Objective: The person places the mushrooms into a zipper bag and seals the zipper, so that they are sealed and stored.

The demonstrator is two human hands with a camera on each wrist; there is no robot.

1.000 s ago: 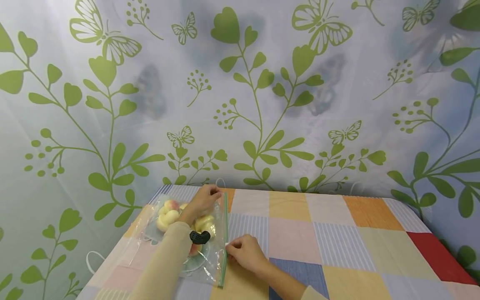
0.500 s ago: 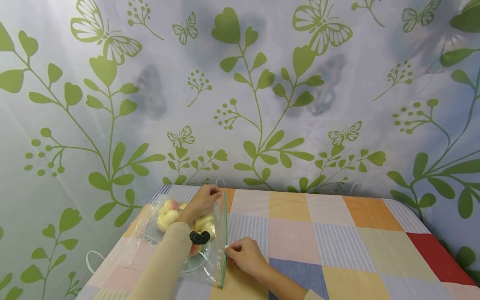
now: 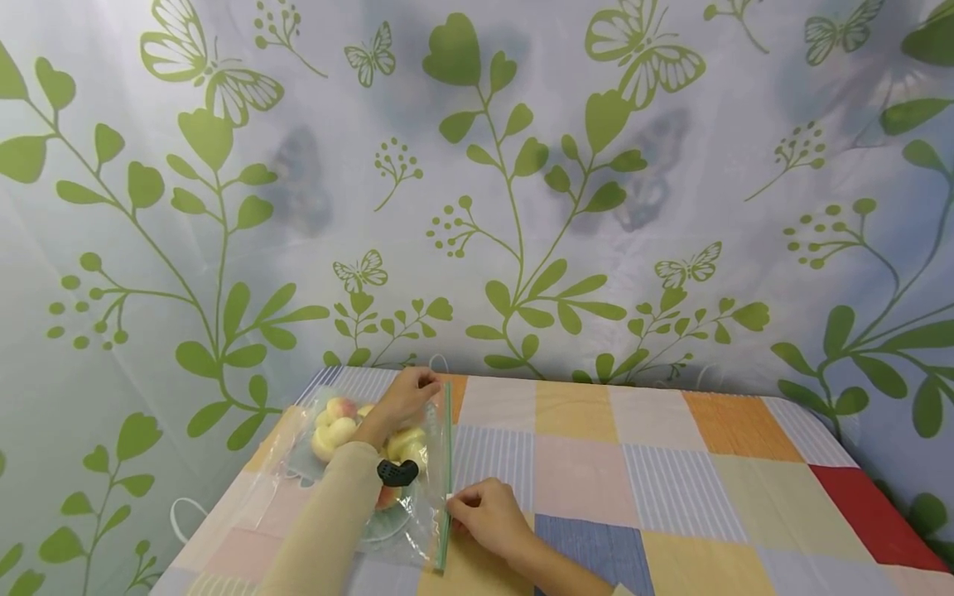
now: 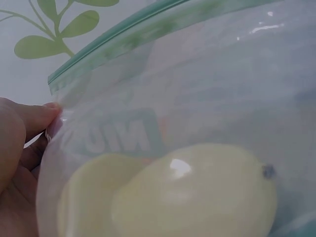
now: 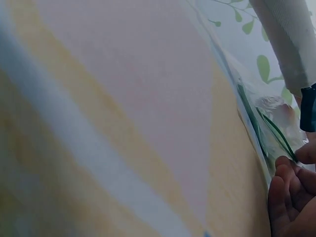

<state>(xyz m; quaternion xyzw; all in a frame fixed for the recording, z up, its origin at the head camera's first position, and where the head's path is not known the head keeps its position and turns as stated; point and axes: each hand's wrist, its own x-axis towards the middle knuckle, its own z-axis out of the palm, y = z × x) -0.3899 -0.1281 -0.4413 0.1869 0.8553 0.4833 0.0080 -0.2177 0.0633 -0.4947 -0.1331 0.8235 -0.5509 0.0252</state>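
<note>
A clear zip bag [image 3: 425, 530] with a green zip strip [image 3: 445, 439] lies on the left part of the table. Inside it are several pale yellow and reddish fruits [image 3: 334, 434]; two smooth yellow ones [image 4: 197, 192] show through the plastic in the left wrist view. My left hand [image 3: 405, 396] reaches across the bag and pinches its far edge just below the strip. With thumb and index finger my right hand [image 3: 492, 517] pinches the small white slider [image 3: 450, 498] on the strip. In the right wrist view its fingertips [image 5: 282, 162] meet the green strip.
A patchwork cloth [image 3: 581, 472] covers the table. Behind stands a pale curtain [image 3: 477, 207] printed with green leaves and butterflies. A white cord loop [image 3: 182, 517] hangs at the table's left edge. A black strap [image 3: 397, 473] crosses the left wrist.
My right hand has slid slightly along the green strip towards the near end, and the white slider has moved with it. The left hand and the bag have stayed in place.
</note>
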